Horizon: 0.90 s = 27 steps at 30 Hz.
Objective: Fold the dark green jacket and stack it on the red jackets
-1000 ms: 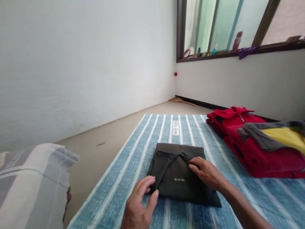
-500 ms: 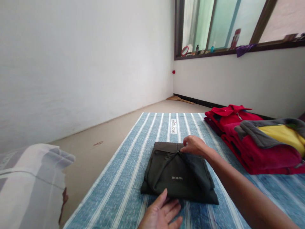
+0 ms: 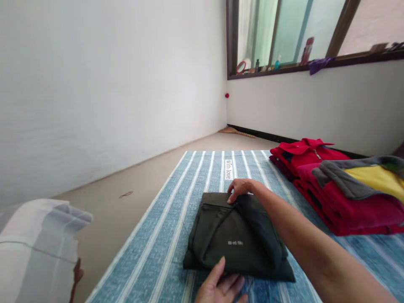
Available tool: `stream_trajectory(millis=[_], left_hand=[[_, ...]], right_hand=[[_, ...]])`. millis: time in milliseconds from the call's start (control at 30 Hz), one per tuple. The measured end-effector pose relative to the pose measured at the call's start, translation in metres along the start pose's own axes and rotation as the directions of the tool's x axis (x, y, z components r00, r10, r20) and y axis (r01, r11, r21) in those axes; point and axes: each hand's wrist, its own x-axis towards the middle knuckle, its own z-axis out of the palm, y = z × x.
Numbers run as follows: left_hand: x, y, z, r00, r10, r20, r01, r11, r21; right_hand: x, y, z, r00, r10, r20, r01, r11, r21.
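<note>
A folded dark collared shirt (image 3: 240, 256) with small pale print inside its neck lies on the blue striped cover. My right hand (image 3: 239, 188) reaches across to its far edge and is closed there, thumb on top at the collar and fingers over the back edge. At the near edge is my left hand (image 3: 219, 284), palm up and open. Its thumb rests against the front of the shirt, while the fingers lie apart at or just beneath the hem; how far under they reach is hidden.
Folded red clothes (image 3: 344, 193) are stacked on the right, a grey and yellow garment (image 3: 368, 174) among them. The striped cover (image 3: 158, 227) ends on the left above the floor. A white and grey bundle (image 3: 34, 248) stands at lower left. A windowsill (image 3: 284, 69) holds small items.
My right hand has shifted slightly left along the far edge. My left hand has moved a little right and its thumb now overlaps the near edge. The view has turned slightly.
</note>
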Motion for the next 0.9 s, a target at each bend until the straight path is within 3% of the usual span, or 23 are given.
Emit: stream_trajectory(millis=[233,367,500,600,633,700,800,867,900], left_hand=[[0.004,-0.001,0.006,0.994,0.077,-0.081,-0.075,0.997,0.033],[-0.007,0.007,0.011,0.963,0.233,-0.137,-0.227,0.972,0.06],[-0.031,0.038,0.022,0.912,0.404,-0.071,-0.396,0.912,0.103],[-0.046,0.079,0.034,0.869,0.495,-0.012,-0.475,0.84,0.263],[-0.048,0.094,0.039,0.871,0.49,0.04,-0.474,0.815,0.335],[-0.049,0.125,0.054,0.896,0.419,0.148,-0.433,0.745,0.508],[-0.041,0.16,0.087,0.926,0.26,0.274,-0.374,0.529,0.762],[-0.031,0.17,0.115,0.934,0.123,0.335,-0.356,0.359,0.863],[-0.025,0.171,0.13,0.934,0.04,0.355,-0.352,0.269,0.897]], right_hand=[[-0.006,-0.003,0.004,0.995,0.066,0.076,-0.075,0.989,0.124],[-0.02,0.005,0.01,0.993,0.102,0.059,-0.115,0.947,0.3],[-0.059,0.012,0.03,0.987,0.16,-0.01,-0.132,0.843,0.522],[-0.101,0.011,0.06,0.973,0.21,-0.095,-0.095,0.741,0.665],[-0.115,0.009,0.074,0.964,0.227,-0.139,-0.059,0.692,0.719],[-0.142,0.004,0.104,0.947,0.269,-0.174,0.051,0.408,0.911],[-0.172,-0.004,0.153,0.967,0.197,-0.164,0.144,0.115,0.983],[-0.185,-0.008,0.183,0.96,0.233,-0.158,0.155,0.029,0.987],[-0.189,-0.01,0.196,0.943,0.287,-0.169,0.165,0.039,0.986]])
